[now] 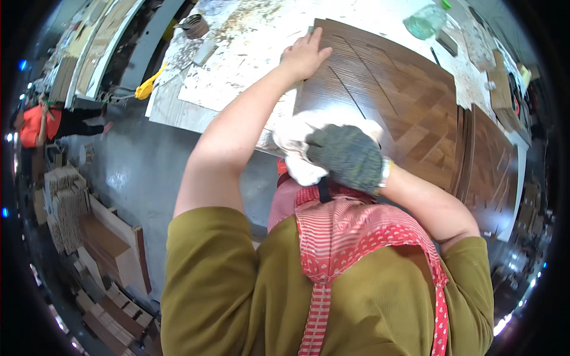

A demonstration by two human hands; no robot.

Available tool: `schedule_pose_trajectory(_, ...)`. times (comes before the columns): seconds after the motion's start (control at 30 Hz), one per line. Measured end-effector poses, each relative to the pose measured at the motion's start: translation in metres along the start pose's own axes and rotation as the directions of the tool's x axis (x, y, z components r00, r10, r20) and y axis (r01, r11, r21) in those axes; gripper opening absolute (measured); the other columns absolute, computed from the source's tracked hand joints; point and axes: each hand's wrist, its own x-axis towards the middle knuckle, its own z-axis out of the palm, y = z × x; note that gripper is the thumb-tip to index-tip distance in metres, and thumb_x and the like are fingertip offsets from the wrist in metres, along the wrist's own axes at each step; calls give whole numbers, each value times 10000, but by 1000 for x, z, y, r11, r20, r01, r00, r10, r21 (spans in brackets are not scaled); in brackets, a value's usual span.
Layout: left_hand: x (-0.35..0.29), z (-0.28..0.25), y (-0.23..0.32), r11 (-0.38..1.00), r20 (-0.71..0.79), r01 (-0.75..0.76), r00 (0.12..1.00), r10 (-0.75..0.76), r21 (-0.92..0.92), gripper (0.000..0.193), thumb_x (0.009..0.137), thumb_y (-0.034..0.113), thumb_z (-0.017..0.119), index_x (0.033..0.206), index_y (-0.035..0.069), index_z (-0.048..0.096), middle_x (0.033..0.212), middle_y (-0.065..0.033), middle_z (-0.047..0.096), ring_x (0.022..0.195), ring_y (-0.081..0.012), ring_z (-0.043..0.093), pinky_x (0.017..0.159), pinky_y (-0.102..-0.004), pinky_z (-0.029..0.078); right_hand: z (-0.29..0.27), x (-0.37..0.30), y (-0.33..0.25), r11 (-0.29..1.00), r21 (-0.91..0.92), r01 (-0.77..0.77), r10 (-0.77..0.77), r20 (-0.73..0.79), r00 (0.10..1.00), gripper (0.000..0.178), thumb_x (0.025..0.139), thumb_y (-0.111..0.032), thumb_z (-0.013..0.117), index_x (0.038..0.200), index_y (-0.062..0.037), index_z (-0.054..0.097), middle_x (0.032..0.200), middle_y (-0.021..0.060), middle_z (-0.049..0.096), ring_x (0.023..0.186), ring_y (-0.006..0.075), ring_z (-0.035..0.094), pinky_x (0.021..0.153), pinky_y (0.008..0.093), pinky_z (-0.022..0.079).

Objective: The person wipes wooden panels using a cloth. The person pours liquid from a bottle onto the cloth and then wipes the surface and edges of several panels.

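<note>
A brown wooden parquet panel (409, 77) with angled strips lies on the worktable in front of me. My left hand (304, 56) is bare and rests with fingers stretched out on the panel's far left edge. Close to my body, my right hand (346, 155) wears a dark grey-green knit glove. Its fingers are closed on a white cloth (300, 168), bunched at the panel's near left corner. The cloth covers that corner, and part of it hangs past the table edge. Thin dark lines run across the panel's left part.
More parquet panels (493, 169) lie on the right. A green-tinted clear bottle (425, 22) is at the back. The white tabletop (228, 77) is stained, with a yellow-handled tool (150, 83) at its left edge. Stacked boards (64, 204) stand on the floor; a person in orange (44, 126) is far left.
</note>
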Motion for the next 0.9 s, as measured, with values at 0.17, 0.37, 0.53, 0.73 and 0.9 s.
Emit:
schedule_pose_trajectory(0.17, 10, -3, -33, 997, -43, -62, 997, 60, -46, 634, 953, 432, 409, 1458, 88, 239, 1480, -201, 278, 1353, -347, 300, 1093, -478, 269, -85, -70, 48, 856, 295, -424, 329, 322, 888, 241, 801, -236, 625, 955, -51, 642, 919, 147, 645, 904, 298, 629, 768, 372, 506)
schedule_pose_trajectory(0.37, 71, -2, -13, 940, -348, -329, 895, 280, -88, 479, 949, 292, 431, 1355, 38, 407, 1415, -243, 355, 1281, -389, 384, 1067, -432, 332, -73, 12, 118, 771, -15, -637, 596, -334, 730, 273, 841, -238, 596, 1039, -51, 619, 987, 155, 625, 925, 329, 607, 808, 381, 493)
schedule_pose_trajectory(0.53, 82, 15, -10, 938, -292, -333, 891, 346, 94, 377, 908, 297, 479, 1223, 98, 539, 1263, -132, 541, 1211, -387, 437, 970, -476, 404, -8, 20, 119, 823, -249, -510, 478, -181, 860, 318, 746, -199, 643, 1054, -125, 628, 1105, 129, 600, 957, 310, 605, 821, 402, 496)
schedule_pose_trajectory(0.73, 86, 12, -5, 946, -235, -278, 920, 312, 170, 382, 959, 306, 379, 1167, 47, 569, 1228, -110, 574, 1200, -366, 450, 955, -498, 417, -67, -87, 53, 748, -198, -633, 663, 190, 724, 318, 738, -131, 660, 1054, -106, 627, 1015, 110, 618, 892, 300, 608, 762, 400, 498)
schedule_pose_trajectory(0.9, 89, 16, -10, 905, -215, -389, 882, 420, 174, 382, 972, 305, 368, 1205, 67, 554, 1249, -109, 560, 1163, -364, 463, 953, -464, 413, 0, -26, -1, 742, -219, -634, 572, -286, 769, 230, 751, -173, 598, 954, -67, 616, 909, 99, 626, 852, 243, 627, 711, 386, 502)
